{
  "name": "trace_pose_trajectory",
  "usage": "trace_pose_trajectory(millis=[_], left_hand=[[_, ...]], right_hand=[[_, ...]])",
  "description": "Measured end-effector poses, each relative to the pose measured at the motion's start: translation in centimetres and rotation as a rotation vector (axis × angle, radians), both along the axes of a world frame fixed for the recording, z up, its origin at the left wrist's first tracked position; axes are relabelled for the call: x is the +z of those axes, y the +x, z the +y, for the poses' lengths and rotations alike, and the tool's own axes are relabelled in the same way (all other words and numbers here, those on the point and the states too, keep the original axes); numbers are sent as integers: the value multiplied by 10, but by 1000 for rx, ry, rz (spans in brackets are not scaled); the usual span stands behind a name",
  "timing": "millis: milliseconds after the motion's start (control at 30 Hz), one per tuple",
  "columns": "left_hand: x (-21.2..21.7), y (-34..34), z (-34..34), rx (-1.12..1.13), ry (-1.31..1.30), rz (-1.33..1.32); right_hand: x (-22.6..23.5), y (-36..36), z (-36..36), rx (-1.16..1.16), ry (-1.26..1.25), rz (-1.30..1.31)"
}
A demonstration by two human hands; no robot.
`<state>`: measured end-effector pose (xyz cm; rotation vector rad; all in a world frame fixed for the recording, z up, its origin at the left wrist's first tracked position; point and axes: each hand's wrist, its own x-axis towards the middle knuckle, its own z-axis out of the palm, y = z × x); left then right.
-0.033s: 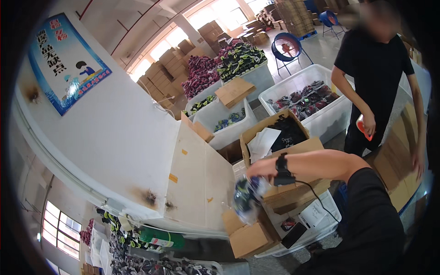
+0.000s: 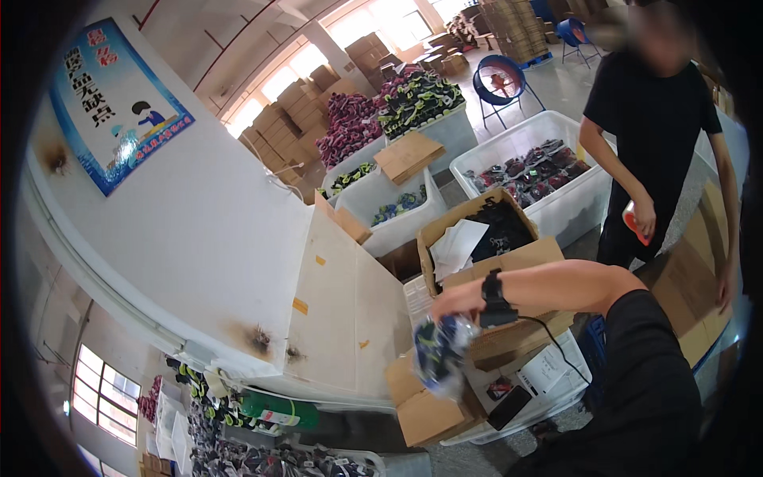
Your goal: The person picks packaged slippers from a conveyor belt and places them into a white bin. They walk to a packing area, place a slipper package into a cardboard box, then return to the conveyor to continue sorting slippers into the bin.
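Note:
From the lower right my right arm reaches across, a black strap with a cable around its wrist. My right hand (image 2: 458, 300), somewhat blurred, is closed on the top of a clear plastic bag (image 2: 439, 354) with a dark blue and green item inside; its exact kind cannot be made out. The bag hangs over an open cardboard box (image 2: 429, 409) and beside the flap of a larger carton (image 2: 513, 262) holding black goods and white paper sheets (image 2: 457, 248). My left hand is out of view.
A person in black (image 2: 652, 135) stands at right, holding an orange-and-white object (image 2: 633, 222). Below my forearm, a white surface bears a dark phone-like object (image 2: 509, 408) and a white sheet (image 2: 545, 370). White bins (image 2: 560, 211) of goods stand behind; a white wall (image 2: 214, 262) rises left.
The bag has shifted slightly right, and my right hand has moved a little with it. The whole view has shifted only slightly.

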<state>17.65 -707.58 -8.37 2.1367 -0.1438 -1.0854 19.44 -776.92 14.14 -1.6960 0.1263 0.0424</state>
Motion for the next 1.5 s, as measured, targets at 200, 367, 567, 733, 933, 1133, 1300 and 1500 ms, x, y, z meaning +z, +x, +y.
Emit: trace_pose_trajectory(millis=[200,367,567,733,933,1133,1300,1500], left_hand=[[-5,-9,-4,60,-14,21],[-4,-14,-2,104,-27,27],[-6,-20,0,139,-38,45],[-5,-22,-1,163,-34,61],[-4,-29,2,196,-37,84],[3,-51,20,265,-44,116],[6,-82,59,386,-62,160],[11,-136,153,655,-206,333]], right_hand=[[25,39,-39,-196,-171,29],[130,87,-116,-945,361,-245],[109,109,-80,-864,504,-536],[62,89,-55,-740,566,-302],[34,31,13,-467,621,-113],[69,-17,62,-26,481,-73],[127,-47,76,-68,290,-205],[196,-57,145,132,227,-424]])
